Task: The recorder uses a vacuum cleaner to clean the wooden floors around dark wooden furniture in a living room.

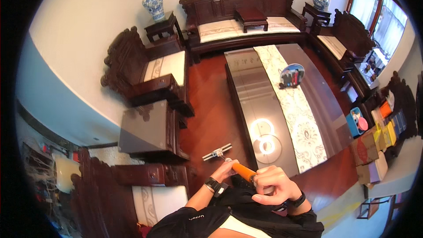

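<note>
A mop point(244, 171) with an orange grip slants down and away from my body. Its narrow, bar-shaped head point(217, 152) is at the reddish-brown wooden floor point(211, 105), between the dark side table and the long coffee table. Lower on the pole, my left hand point(226, 170) wraps round it just below the orange grip; a dark watch is on that wrist. My right hand point(273, 185) is closed round the top end of the handle, near my chest, with a black band on its wrist. Part of the pole is hidden behind my left hand.
A glass-topped coffee table point(238, 69) bears a cloth runner point(305, 132) and a round framed picture point(292, 75). Carved armchairs point(152, 89), a sofa point(195, 10) and a side table point(143, 127) surround the floor. Blue-and-white vases point(154, 5) stand behind; cardboard boxes point(364, 148) sit right.
</note>
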Motion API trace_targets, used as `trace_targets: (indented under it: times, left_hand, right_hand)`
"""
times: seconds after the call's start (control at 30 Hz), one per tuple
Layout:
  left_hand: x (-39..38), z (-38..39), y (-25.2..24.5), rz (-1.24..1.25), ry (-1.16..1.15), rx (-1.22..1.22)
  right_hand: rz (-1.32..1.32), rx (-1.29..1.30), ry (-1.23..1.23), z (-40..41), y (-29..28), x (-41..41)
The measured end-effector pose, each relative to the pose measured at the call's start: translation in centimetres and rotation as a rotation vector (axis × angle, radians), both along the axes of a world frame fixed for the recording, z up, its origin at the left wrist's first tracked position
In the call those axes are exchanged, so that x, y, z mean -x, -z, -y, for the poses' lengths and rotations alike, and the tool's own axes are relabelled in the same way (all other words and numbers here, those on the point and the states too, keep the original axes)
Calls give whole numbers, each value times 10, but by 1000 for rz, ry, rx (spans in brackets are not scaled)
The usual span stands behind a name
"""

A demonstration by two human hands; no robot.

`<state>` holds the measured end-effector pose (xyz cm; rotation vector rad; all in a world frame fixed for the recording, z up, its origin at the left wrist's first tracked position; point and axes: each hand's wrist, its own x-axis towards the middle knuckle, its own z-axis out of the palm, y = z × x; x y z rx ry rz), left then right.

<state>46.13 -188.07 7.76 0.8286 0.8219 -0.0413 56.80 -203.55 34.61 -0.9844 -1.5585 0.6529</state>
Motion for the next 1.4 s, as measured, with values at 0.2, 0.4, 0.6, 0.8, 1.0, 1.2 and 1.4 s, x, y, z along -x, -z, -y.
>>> trace_targets:
  times: [0.2,0.4,0.6,0.8,1.0,1.2,1.4]
  left_hand:
    - [-54,-106,7,56,-76,6]
    - [-113,-192,-18,12,-62,5]
    - [-160,-295,-9,90,35,117]
    - [-221,-395,-22,7,93,117]
    - [-274,-470,-22,2,23,133]
    - [-334,-543,-28,111,-31,103]
    - [-383,-614,2,275,-154,38]
  right_hand:
    - [23,-8,-128,-107,-15,-55]
    - [-11,-34,-162,-199,-12,-112]
    - [14,66,3,-298,-3,-162]
    - [-22,139,176,-396,-12,-211]
    - [-29,143,168,-475,-8,-254]
    - [-37,106,155,-540,-10,-318]
    - [20,64,124,-601,-10,-363]
